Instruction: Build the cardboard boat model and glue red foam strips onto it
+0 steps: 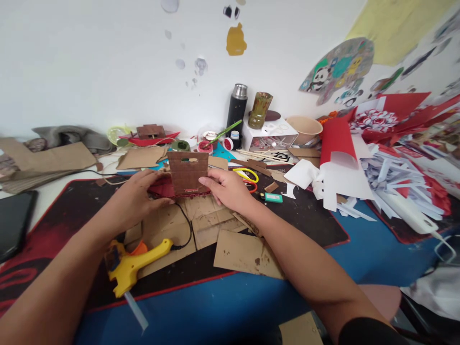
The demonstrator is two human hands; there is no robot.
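Note:
A brown-painted cardboard panel (189, 175) with cut-out slots near its top stands upright in front of me. My right hand (228, 189) pinches its right edge, thumb on the near face. At the left, my left hand (142, 196) is closed around the end of a dark red piece (161, 187) that runs behind and under the panel; its fingertips are partly hidden. Below the left hand lies a yellow hot glue gun (143, 263) with a clear glue stick poking out. Flat cardboard sheets (247, 251) with brown stains lie under and near the hands.
Yellow-handled scissors (247, 175) and a teal lighter (273, 197) lie right of my right hand. Paint pots (205, 146), a black flask (237, 108) and a red model boat (153, 136) stand along the wall. Paper strips and red paper (338, 148) crowd the right; a phone (16, 223) lies left.

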